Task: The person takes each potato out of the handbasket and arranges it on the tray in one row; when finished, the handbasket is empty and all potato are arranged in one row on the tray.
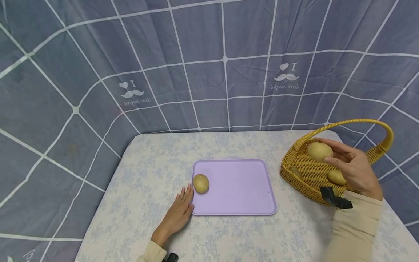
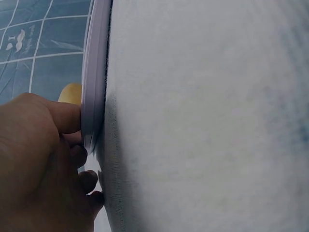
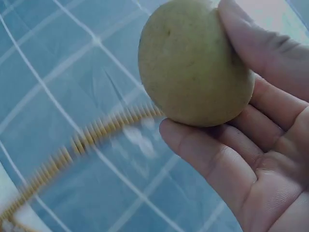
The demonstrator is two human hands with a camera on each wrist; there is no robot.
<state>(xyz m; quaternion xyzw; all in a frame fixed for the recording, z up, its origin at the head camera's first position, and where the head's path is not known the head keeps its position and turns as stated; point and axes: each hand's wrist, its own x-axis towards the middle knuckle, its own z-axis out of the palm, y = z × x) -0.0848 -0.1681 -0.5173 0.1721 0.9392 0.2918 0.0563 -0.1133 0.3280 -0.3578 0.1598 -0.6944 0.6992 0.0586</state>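
Note:
In the head view my right hand [image 1: 355,167] holds a pale yellow-brown potato [image 1: 320,151] between thumb and fingers, over the yellow wicker basket [image 1: 302,187]. Close up, the right wrist view shows the potato [image 3: 193,63] smooth, with small dark specks. Another potato [image 1: 336,177] lies in the basket, and a further one [image 1: 295,172] is partly hidden by its wall. My left hand [image 1: 178,211] rests at the left edge of the lilac tray [image 1: 235,187], its thumb touching the rim [image 2: 94,92]. One potato [image 1: 201,183] sits on the tray's left side.
The basket's tall arched handle [image 1: 356,120] rises behind and beside my right hand. A pale floral cloth covers the table [image 1: 147,174]. Blue-grey curtain [image 1: 203,43] with white grid lines hangs behind the table and along its sides.

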